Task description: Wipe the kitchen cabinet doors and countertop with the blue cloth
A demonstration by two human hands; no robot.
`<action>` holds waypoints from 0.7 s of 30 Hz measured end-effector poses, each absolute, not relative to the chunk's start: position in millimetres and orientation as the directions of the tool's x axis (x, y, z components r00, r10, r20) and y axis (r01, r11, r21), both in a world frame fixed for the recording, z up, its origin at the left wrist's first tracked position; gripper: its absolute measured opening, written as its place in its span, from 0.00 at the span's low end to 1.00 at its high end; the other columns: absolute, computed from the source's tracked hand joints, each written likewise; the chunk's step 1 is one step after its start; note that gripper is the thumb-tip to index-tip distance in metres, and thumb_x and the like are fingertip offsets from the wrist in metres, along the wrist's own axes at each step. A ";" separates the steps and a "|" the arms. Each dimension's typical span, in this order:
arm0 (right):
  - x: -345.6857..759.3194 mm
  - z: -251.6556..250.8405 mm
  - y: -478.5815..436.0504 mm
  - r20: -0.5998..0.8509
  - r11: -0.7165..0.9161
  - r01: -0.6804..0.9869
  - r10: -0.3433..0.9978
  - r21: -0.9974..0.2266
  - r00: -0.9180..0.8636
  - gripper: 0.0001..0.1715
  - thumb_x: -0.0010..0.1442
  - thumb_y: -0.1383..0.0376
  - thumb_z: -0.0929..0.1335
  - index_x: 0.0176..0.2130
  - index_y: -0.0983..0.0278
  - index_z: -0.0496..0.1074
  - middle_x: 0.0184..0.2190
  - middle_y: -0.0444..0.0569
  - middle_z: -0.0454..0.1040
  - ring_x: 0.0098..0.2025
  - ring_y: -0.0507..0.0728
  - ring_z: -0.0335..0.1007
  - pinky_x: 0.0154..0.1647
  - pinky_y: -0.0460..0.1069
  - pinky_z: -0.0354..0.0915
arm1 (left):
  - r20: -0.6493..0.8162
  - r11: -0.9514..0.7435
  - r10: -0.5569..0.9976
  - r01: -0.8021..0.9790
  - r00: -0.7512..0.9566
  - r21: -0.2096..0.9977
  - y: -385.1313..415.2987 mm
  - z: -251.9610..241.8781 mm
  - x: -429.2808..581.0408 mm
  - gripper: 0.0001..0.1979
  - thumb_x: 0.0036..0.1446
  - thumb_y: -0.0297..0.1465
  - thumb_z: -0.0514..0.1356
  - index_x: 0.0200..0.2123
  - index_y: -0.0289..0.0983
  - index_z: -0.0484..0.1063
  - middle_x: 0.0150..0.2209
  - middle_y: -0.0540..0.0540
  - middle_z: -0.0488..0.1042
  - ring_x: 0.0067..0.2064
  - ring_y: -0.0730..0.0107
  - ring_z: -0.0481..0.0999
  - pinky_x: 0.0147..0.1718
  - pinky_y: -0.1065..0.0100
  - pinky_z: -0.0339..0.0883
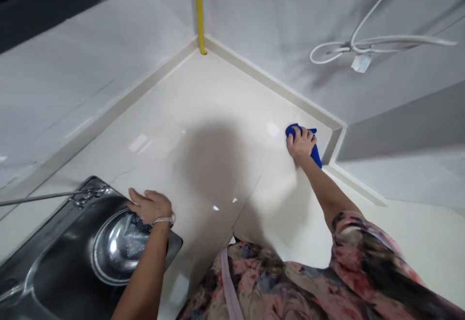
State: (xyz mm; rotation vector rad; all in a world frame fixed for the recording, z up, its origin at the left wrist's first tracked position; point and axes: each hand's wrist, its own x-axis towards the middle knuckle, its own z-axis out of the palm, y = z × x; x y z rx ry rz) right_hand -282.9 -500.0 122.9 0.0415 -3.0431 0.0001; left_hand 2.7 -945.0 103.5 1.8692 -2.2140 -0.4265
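Note:
Bunched under my right hand (301, 142) is a blue cloth (316, 156), pressed on the pale countertop (232, 87) near the raised edge at the right. The fingers curl over the cloth, and one end of it hangs out beside my wrist. My left hand (150, 206) is over the near right corner of the dark sink (54, 247), fingers apart and holding nothing. Whether it rests on the sink's rim cannot be made out. Below that hand, a shiny metal bowl (112, 252) sits in the sink, partly covered by my forearm.
A faucet (87, 196) stands at the sink's back edge. In the far corner a yellow pipe (199, 10) drops into a hole in the countertop. White cables (350, 47), looped and tied, stick out from the right wall. A raised lip (269, 78) borders the walls.

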 end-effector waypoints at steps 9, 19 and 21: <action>-335.7 127.8 -675.5 0.043 0.982 -0.183 -0.181 -0.050 -0.982 0.32 0.75 0.56 0.56 0.72 0.62 0.60 0.72 0.63 0.56 0.69 0.74 0.49 0.67 0.75 0.45 | -0.047 0.158 -0.981 -0.917 -0.188 0.365 -944.3 112.1 1.7 0.33 0.71 0.42 0.46 0.75 0.39 0.50 0.69 0.24 0.59 0.60 0.28 0.74 0.52 0.26 0.70; -102.4 130.9 -733.4 -0.004 0.727 -0.632 -0.657 -0.267 -0.754 0.31 0.73 0.54 0.61 0.70 0.57 0.65 0.73 0.55 0.58 0.70 0.74 0.49 0.71 0.74 0.42 | -0.072 0.098 -0.987 -0.897 -0.143 0.432 -941.6 111.6 -0.8 0.31 0.71 0.39 0.48 0.74 0.40 0.52 0.69 0.24 0.58 0.63 0.32 0.72 0.54 0.32 0.71; -57.3 125.9 -728.2 0.011 0.633 -0.707 -0.743 -0.316 -0.669 0.31 0.72 0.53 0.62 0.70 0.55 0.66 0.73 0.54 0.59 0.70 0.73 0.50 0.71 0.74 0.42 | -0.079 0.087 -0.987 -0.886 -0.138 0.455 -944.0 112.4 -1.3 0.32 0.70 0.39 0.49 0.74 0.41 0.53 0.70 0.24 0.58 0.64 0.33 0.71 0.55 0.33 0.71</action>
